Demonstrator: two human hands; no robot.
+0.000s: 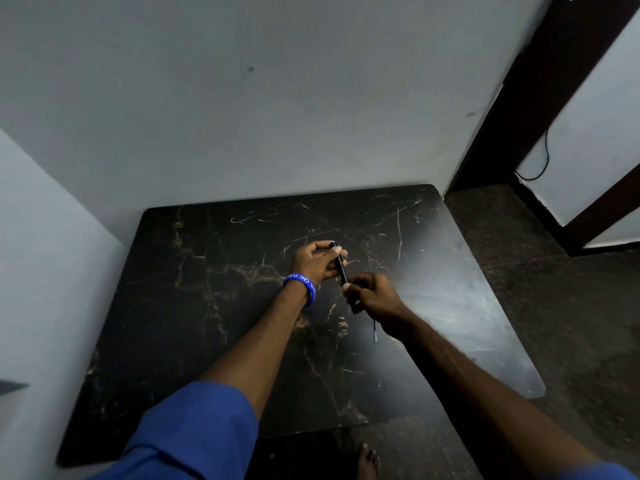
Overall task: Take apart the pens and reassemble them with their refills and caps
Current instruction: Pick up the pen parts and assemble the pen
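A dark pen (342, 268) is held above the black marble-patterned table (207, 306), slanting from upper left to lower right. My left hand (317, 261), with a blue wristband, grips its upper end, where a blue tip shows. My right hand (372, 292) pinches the lower end, and a dark piece sticks out below its fingers. A thin refill (375, 330) lies on the table just under my right wrist, partly hidden by it.
The table stands in a corner between a grey wall behind and a wall on the left. Dark speckled floor (554, 306) lies to the right, with a dark door frame (540, 81) and a hanging black cable. A bare foot (369, 462) shows below the table's front edge.
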